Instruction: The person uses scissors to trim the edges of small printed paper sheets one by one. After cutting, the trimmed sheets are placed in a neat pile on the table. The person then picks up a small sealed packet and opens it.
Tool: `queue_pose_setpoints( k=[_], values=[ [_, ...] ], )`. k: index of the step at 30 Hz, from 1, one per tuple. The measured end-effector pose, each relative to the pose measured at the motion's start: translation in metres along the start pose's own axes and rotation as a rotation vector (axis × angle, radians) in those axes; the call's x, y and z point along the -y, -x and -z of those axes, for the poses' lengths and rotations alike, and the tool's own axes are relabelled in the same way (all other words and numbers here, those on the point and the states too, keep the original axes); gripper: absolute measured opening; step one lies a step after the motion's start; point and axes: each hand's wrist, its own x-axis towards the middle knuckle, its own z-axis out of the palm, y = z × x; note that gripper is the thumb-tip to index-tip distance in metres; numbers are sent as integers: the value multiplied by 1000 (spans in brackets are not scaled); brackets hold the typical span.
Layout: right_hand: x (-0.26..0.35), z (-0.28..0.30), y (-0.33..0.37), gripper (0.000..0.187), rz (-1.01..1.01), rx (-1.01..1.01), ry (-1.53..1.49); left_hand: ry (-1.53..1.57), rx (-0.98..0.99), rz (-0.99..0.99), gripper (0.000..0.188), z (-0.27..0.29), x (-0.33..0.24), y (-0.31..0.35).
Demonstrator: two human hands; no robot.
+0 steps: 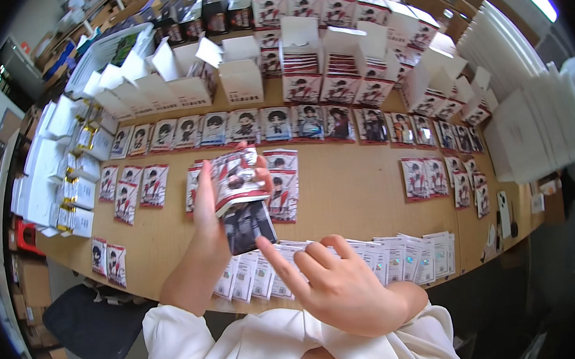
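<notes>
1. Stack of picture cards (237, 183) sits in the left hand (213, 216), raised above the wooden table (356, 187), roughly centre of view. Top cards show red-and-white printed figures; a darker card (247, 224) sticks out below the stack.
2. Left hand: fingers closed round the stack, thumb on the near edge, fingertips wrapped over the far edge.
3. Right hand (339, 283) is low, just under the dark card; index finger stretched up-left with its tip near the card's bottom edge, other fingers loosely curled. Holds nothing. Can't tell if the fingertip touches the card.
4. Under the right hand, along the table's near edge: row of overlapping white cards (401, 255), backs up, w/ small shiny stickers.
5. Behind the stack: a few red-and-white cards (283, 186) flat on the table.
6. Further back: long row of portrait cards (263, 124) side by side across the table.
7. Beyond that: open white boxes (239, 75), some w/ card stacks in them.
8. Right side: small cluster of cards (446, 180); a phone (504, 211) near the right edge; piles of flat white boxes (533, 120).
9. Left side: stacks of small white boxes (64, 177).
</notes>
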Motion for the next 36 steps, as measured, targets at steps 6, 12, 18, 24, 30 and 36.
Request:
queue_pose_setpoints(
  k=[6, 12, 18, 24, 30, 36],
  values=[
    [2, -4, -4, 65, -70, -10, 14, -95, 6, -93, 54, 3, 7, 4],
    [-3, -3, -1, 57, -117, -119, 86, -146, -133, -16, 55, 1, 36, 14],
    [-17, -1, 0, 36, -129, -322, -103, -372, -156, 127, 54, -10, 48, 25],
    [-17, 8, -2, 38, -189, -301, -58, -367, -73, 226, 55, -10, 55, 36],
    [-25, 26, -2, 64, 11, -177, -319, -510, -64, 327, 51, -27, 66, 41],
    [-37, 16, 12, 72, 33, -89, -545, -351, 58, 459, 35, 15, 76, 39]
  ],
)
